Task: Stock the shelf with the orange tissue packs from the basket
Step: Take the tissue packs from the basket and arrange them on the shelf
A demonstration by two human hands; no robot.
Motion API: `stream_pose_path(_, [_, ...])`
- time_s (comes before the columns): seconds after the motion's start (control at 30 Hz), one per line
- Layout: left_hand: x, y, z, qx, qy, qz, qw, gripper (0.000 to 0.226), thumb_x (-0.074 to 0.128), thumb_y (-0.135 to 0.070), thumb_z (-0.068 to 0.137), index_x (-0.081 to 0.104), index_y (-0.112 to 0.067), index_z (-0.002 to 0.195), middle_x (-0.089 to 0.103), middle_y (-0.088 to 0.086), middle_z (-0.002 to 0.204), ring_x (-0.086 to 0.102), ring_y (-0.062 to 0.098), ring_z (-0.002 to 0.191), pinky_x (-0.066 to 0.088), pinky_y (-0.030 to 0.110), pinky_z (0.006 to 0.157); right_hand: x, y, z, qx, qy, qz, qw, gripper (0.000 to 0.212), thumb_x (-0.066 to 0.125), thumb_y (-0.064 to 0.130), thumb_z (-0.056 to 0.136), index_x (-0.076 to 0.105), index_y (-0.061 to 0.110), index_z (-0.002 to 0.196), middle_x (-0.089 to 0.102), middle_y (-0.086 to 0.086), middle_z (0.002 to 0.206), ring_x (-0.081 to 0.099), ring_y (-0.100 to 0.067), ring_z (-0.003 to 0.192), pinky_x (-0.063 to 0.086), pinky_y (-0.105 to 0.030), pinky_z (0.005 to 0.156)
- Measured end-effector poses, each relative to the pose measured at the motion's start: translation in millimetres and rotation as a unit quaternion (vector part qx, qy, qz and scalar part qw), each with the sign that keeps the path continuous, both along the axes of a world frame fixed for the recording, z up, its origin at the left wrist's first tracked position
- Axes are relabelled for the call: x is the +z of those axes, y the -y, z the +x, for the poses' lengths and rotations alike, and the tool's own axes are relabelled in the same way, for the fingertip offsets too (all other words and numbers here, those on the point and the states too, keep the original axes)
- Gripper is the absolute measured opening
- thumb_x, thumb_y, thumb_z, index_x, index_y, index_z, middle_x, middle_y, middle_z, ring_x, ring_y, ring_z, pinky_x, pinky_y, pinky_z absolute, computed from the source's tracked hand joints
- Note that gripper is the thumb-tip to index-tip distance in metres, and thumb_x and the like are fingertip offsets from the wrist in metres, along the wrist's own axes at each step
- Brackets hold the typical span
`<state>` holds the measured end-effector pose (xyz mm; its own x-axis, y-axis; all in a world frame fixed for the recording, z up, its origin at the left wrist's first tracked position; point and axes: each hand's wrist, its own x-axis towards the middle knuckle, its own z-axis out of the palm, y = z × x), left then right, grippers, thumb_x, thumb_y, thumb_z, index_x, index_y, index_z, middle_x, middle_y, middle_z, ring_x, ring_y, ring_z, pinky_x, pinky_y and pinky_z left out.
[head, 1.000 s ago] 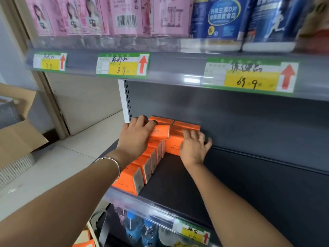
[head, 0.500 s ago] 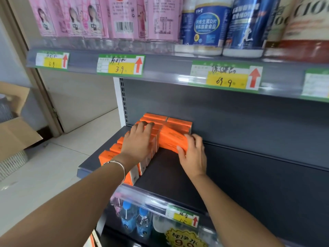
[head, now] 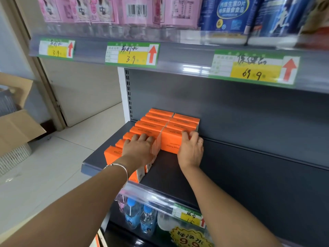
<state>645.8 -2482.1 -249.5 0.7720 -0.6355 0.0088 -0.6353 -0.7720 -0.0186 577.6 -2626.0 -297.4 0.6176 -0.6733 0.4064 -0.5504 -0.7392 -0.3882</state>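
Watching through the head camera, I saw the left hand [head: 140, 148] lying palm down on the left row [head: 151, 124] of orange tissue packs. Its fingers were laid across the tops and gripped none of them. A thin bracelet [head: 122, 168] sat on that wrist. The right hand [head: 191, 151], with a ring [head: 200, 142] on one finger, had its fingers curled over the top edge of the front pack [head: 170, 141] of the right row [head: 185, 120], clamped on it. That pack stood upright on the shelf [head: 231, 175], just beside the left row.

The left row ran from the shelf's front lip back to the rear panel, with the packs standing on edge one behind another. The right row was shorter and sat at the back, against the panel and touching the left row. To the right of both rows I saw bare dark shelf.

Above hung price labels [head: 132, 54], with pink packages [head: 99, 9] and blue tins [head: 229, 13] on the upper shelf. Water bottles [head: 132, 214] stood on the level below. A cardboard box [head: 17, 129] sat on the floor [head: 53, 166] at far left.
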Motion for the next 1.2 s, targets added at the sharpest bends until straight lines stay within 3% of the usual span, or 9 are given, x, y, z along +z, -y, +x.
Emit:
stream_pose_path(0.13, [4.0,-5.9,-4.0,-0.01,-0.023,-0.009,1.0,0.063,0.05,-0.04,0.091,0.022,-0.03,0.147,0.028,-0.002,0.151,0.025,0.026,0.139,0.025,0.044,0.11,10.9,-5.0,-8.1,-0.002,-0.066,-0.049,0.997,0.056,0.059,0.012,0.085,0.042,0.023,0.137,0.039,-0.004,0.138,0.032,-0.029,0.132,0.024,-0.05,0.109])
stream_pose_path(0.2, [6.3,-14.8,-6.8,-0.022,-0.019,-0.05,0.998,0.056,0.047,-0.038,0.092,0.028,-0.029,0.144,0.034,-0.002,0.148,0.031,0.026,0.136,0.026,0.045,0.108,18.2,-11.5,-11.1,0.028,-0.076,-0.054,0.995,0.053,0.056,0.018,0.089,0.04,0.024,0.139,0.039,-0.003,0.139,0.03,-0.028,0.134,0.025,-0.048,0.109])
stream_pose_path(0.47, [17.5,-118.1,-9.4,-0.005,0.066,-0.132,0.989,0.036,0.042,-0.04,0.096,0.048,-0.029,0.13,0.057,-0.003,0.125,0.048,0.024,0.12,0.035,0.035,0.097,43.2,-88.5,-4.6,0.236,-0.02,-0.105,0.966,0.033,0.047,0.027,0.097,0.053,0.019,0.129,0.054,-0.006,0.124,0.049,-0.029,0.116,0.045,-0.041,0.091])
stream_pose_path(0.7, [-12.3,-247.9,-14.9,0.068,0.101,-0.074,0.99,0.028,0.047,-0.034,0.094,0.056,-0.023,0.118,0.063,0.0,0.116,0.053,0.026,0.113,0.036,0.034,0.092,30.0,-201.1,9.2,0.395,0.028,-0.241,0.886,0.023,0.048,0.028,0.08,0.068,0.017,0.085,0.063,-0.003,0.077,0.062,-0.027,0.072,0.052,-0.033,0.057])
stream_pose_path(0.77, [-30.0,-282.3,-18.4,0.101,0.095,-0.043,0.989,0.029,0.049,-0.035,0.094,0.057,-0.022,0.117,0.064,0.0,0.116,0.054,0.025,0.113,0.036,0.033,0.091,14.5,-228.4,10.5,0.429,0.001,-0.256,0.866,0.009,0.066,0.025,0.074,0.065,0.017,0.076,0.061,-0.001,0.073,0.061,-0.025,0.068,0.05,-0.031,0.053])
stream_pose_path(0.83, [-49.0,-310.2,-23.3,0.134,0.081,-0.017,0.987,0.03,0.05,-0.037,0.093,0.056,-0.023,0.119,0.064,-0.002,0.117,0.054,0.023,0.114,0.038,0.032,0.091,-0.8,-250.9,9.8,0.464,-0.05,-0.252,0.848,0.014,0.074,0.024,0.071,0.064,0.016,0.075,0.062,-0.001,0.073,0.061,-0.025,0.069,0.049,-0.031,0.054])
stream_pose_path(0.97, [-88.7,-345.4,-31.6,0.178,0.008,0.035,0.983,0.034,0.046,-0.04,0.093,0.05,-0.028,0.125,0.061,-0.007,0.119,0.051,0.018,0.117,0.038,0.033,0.094,-33.1,-280.7,11.0,0.494,-0.226,-0.19,0.818,0.027,0.051,0.027,0.091,0.057,0.017,0.116,0.059,-0.007,0.112,0.055,-0.03,0.107,0.045,-0.04,0.082])
stream_pose_path(1.07, [-121.8,-359.7,-38.2,0.185,-0.06,0.066,0.979,0.035,0.044,-0.04,0.093,0.048,-0.03,0.127,0.058,-0.006,0.124,0.051,0.019,0.119,0.039,0.035,0.097,-60.4,-289.8,13.6,0.495,-0.339,-0.174,0.781,0.034,0.044,0.028,0.094,0.051,0.02,0.126,0.055,-0.009,0.123,0.051,-0.032,0.116,0.042,-0.042,0.089])
stream_pose_path(1.2, [-165.7,-368.7,-42.9,0.201,-0.142,0.06,0.967,0.042,0.047,-0.036,0.092,0.043,-0.031,0.133,0.052,-0.004,0.133,0.047,0.019,0.126,0.039,0.036,0.101,-98.2,-290.7,20.3,0.506,-0.415,-0.147,0.742,0.037,0.046,0.028,0.096,0.045,0.021,0.132,0.051,-0.008,0.13,0.047,-0.031,0.122,0.041,-0.044,0.093])
